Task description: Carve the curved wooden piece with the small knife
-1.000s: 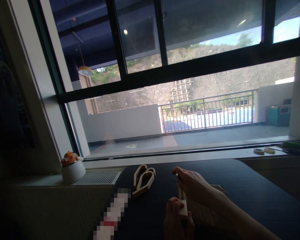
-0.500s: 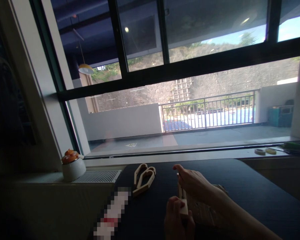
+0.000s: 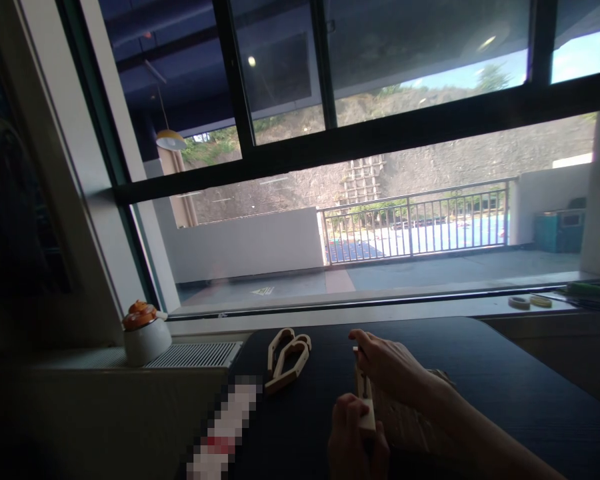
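Note:
My left hand (image 3: 351, 437) is closed around the near end of a pale wooden piece (image 3: 367, 419), at the bottom of the view. Beyond it, the piece's long narrow part (image 3: 359, 381) runs away from me, with a thin dark line or shaft along it. My right hand (image 3: 387, 360) is bent over the far end, fingers closed; what they grip is mostly hidden. Under my right forearm lies a brown wooden board (image 3: 413, 427), partly covered. Left of my hands, two pale wooden frames with curved tops (image 3: 290, 363) lie overlapping on the dark table (image 3: 460, 347).
A white pot with an orange lid (image 3: 147, 341) stands on the radiator cover (image 3: 195, 355) at left. Tape rolls (image 3: 519, 303) and green-handled items (image 3: 593, 291) lie on the windowsill at right. A blurred, pixelated strip (image 3: 225, 427) covers the table's left edge. A large window lies ahead.
The view has shifted very slightly. Both hands stay on the wooden piece, with hardly any visible movement.

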`<state>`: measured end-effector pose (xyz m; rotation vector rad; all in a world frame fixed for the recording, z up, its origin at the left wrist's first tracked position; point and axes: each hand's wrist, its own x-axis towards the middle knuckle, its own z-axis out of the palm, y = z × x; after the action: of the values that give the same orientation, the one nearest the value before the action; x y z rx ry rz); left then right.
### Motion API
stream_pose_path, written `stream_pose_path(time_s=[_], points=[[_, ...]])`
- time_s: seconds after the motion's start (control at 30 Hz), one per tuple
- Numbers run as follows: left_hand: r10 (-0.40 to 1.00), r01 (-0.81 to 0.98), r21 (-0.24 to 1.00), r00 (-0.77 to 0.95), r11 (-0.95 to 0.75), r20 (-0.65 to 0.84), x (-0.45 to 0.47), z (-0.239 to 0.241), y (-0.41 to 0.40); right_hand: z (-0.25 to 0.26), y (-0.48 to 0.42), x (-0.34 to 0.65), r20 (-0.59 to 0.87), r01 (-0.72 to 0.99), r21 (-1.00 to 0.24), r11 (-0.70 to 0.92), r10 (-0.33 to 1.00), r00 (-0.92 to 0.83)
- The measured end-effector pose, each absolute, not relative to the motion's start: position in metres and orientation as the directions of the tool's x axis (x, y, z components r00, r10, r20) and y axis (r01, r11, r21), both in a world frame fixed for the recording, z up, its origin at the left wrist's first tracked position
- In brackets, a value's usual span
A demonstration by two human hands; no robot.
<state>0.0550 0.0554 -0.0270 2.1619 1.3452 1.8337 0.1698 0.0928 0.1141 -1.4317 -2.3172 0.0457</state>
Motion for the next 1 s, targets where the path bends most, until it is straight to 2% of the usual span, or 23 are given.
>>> stream_pose_path(time_s=[0.17,0.4,0.6,0.77,1.0], points=[[0.597,0.58,0.517,-0.064,-0.63,0.8,0.055,-0.026,0.055,0.107,0.096,0.166,0.362,0.797,-0.239,0.554,0.813,-0.456],[0.583,0.586,0.507,-0.071,-0.632,0.809,0.056,-0.027,0.056,0.108,0.097,0.165,0.379,0.821,-0.217,0.528,0.821,-0.428],[0.602,0.573,0.516,-0.05,-0.636,0.797,0.055,-0.027,0.055,0.114,0.09,0.164,0.341,0.825,-0.158,0.542,0.814,-0.47],[0.606,0.58,0.52,-0.058,-0.627,0.794,0.055,-0.027,0.055,0.111,0.095,0.162,0.377,0.85,-0.139,0.507,0.821,-0.429],[0.607,0.576,0.526,-0.064,-0.626,0.792,0.056,-0.026,0.054,0.107,0.099,0.164,0.396,0.855,-0.194,0.48,0.836,-0.379]])
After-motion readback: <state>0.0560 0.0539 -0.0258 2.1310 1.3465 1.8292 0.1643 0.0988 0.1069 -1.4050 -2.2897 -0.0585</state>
